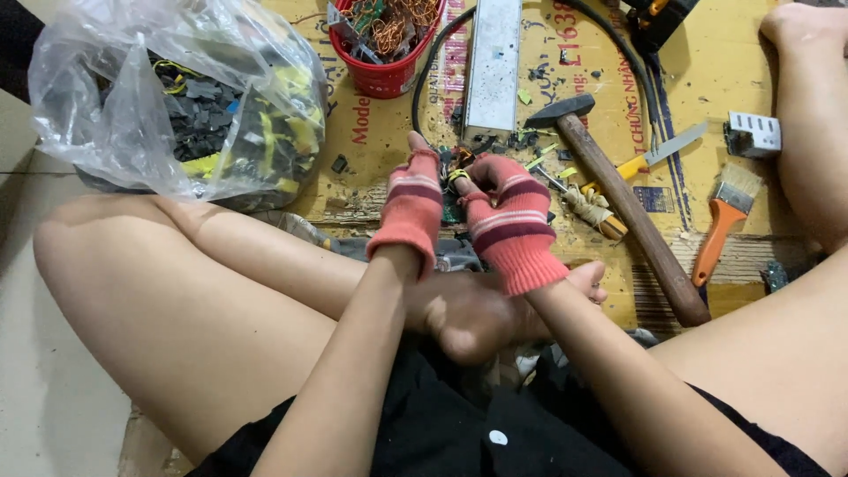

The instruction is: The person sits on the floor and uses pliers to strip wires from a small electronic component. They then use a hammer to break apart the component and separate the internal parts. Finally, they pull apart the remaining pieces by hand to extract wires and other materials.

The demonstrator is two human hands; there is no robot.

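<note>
Red fingerless gloves shield both hands: a small wound electronic part (457,177) is pinched between left hand (411,205) and right hand (505,212), steadied above the cardboard (389,132).

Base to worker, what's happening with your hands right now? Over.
Left hand and right hand, both gloved, pinch a small green part. Hammer and brush lie to the right, apart. Nothing blocking.

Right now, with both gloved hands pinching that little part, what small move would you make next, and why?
Probably keep the left hand steady and let the right hand tug or twist gently at the small yellow-and-green part pinched between them. Both hands already meet on it, above the cardboard sheet, while the hammer and the brush lie untouched to the right.
</note>
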